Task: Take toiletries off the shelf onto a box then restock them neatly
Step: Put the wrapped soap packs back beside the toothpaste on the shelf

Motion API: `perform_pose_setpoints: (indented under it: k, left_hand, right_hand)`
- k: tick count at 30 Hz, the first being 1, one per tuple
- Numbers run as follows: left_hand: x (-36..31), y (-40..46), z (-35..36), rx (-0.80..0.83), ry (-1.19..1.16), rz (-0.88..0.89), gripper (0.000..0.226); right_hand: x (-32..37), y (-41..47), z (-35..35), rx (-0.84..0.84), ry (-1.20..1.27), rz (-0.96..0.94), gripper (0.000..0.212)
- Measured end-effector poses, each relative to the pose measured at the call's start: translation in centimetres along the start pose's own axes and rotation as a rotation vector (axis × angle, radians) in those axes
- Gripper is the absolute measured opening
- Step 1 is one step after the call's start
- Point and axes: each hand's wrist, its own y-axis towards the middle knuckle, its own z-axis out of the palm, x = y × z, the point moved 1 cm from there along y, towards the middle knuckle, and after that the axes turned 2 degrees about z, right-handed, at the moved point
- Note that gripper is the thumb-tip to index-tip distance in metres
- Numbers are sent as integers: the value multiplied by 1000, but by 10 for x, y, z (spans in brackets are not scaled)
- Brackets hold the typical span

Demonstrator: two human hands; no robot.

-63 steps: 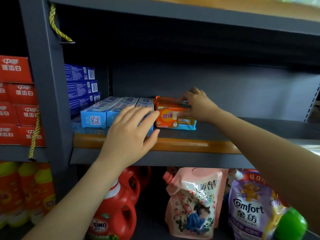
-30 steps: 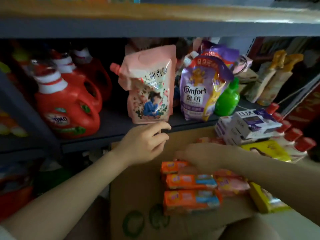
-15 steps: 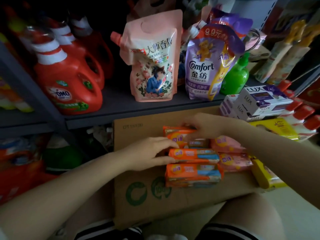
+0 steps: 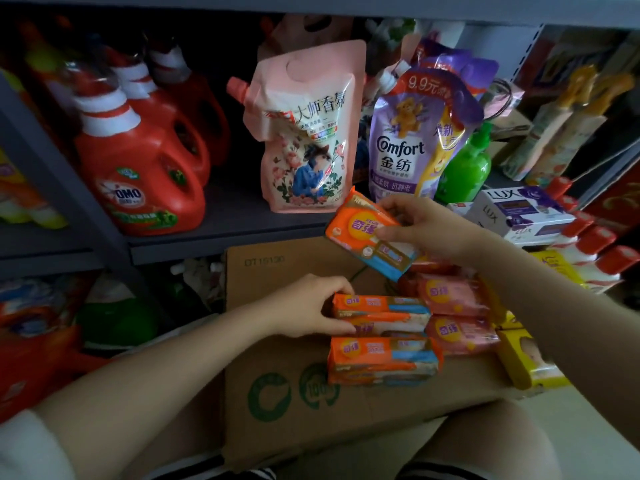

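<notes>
Fingers and thumb of the right hand pinch one orange soap pack and hold it tilted in the air, above the far part of the cardboard box. On the left, the left hand curls its fingers round the left end of another orange pack, which lies flat on top of the box. One more orange pack lies just near of that one, touching it. Two pink packs lie to the right of the orange ones, also on the box, and a yellow pack sits at the box's right edge. Behind the box is a dark shelf. On it stand red bottles at the left, a pink pouch in the middle, a purple pouch beside it, and a green bottle further right. White and purple soap boxes are stacked at the far right, near some bottles with red caps.
</notes>
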Motion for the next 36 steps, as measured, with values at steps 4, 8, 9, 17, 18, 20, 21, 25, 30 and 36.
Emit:
perform_pose_setpoints:
  k: [4, 8, 9, 17, 18, 20, 21, 25, 30, 36]
  left_hand:
    - [-5, -11, -44, -184, 77, 65, 30]
    - [-24, -36, -94, -483, 43, 177, 39]
    - [-29, -43, -108, -556, 5, 204, 32]
    - [-64, -92, -203, -1076, 22, 368, 17]
    - [-67, -97, -211, -1132, 34, 390, 17]
    - [-74, -105, -226, -1201, 44, 429, 17]
    - [-78, -109, -233, -1216, 47, 444, 16]
    - [-87, -121, -252, -1284, -7, 503, 16]
    - [-86, -126, -261, -1334, -124, 531, 26]
    - [-77, -127, -264, -1309, -115, 467, 30]
  right_hand:
    - [37, -7, -7, -128, -93, -155, 31]
    - [84, -7, -14, -230, -73, -303, 37]
    - [97, -5, -17, -272, -75, -335, 38]
    - [208, 15, -42, -631, -59, -667, 36]
    - [222, 18, -47, -671, -95, -688, 39]
    - [248, 31, -59, -760, -242, -700, 48]
    - [260, 41, -65, -793, -326, -693, 50]
    - [288, 102, -82, -786, -672, -648, 47]
    - [287, 161, -72, -618, -896, -501, 47]
    - [287, 182, -54, -553, -913, -355, 45]
